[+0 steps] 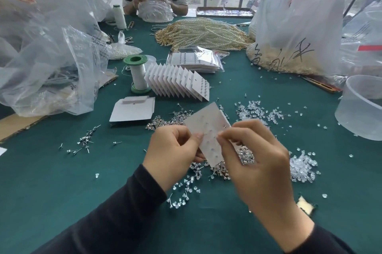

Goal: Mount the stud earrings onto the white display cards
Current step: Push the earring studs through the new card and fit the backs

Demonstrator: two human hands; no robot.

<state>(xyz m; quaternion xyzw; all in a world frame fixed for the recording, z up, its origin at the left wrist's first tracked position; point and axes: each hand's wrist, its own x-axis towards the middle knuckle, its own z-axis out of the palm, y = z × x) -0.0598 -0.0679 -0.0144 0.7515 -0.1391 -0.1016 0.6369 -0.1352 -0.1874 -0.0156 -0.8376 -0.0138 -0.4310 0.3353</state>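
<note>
Fingers of both hands pinch the tilted white rectangular paper card mid-frame, left hand and right hand closed on its edges above scattered silver stud earrings.

Matt white paper card, shiny metal studs, clear plastic backs, green cloth table

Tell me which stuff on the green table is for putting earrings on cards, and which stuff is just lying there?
For the job:
- white card held in the left hand and right hand
- loose stud earrings
- clear earring backs
- fanned row of finished cards
- blank cards

Just lying about:
- pearl strands
- green thread spool
- plastic bags
- clear tub
</note>
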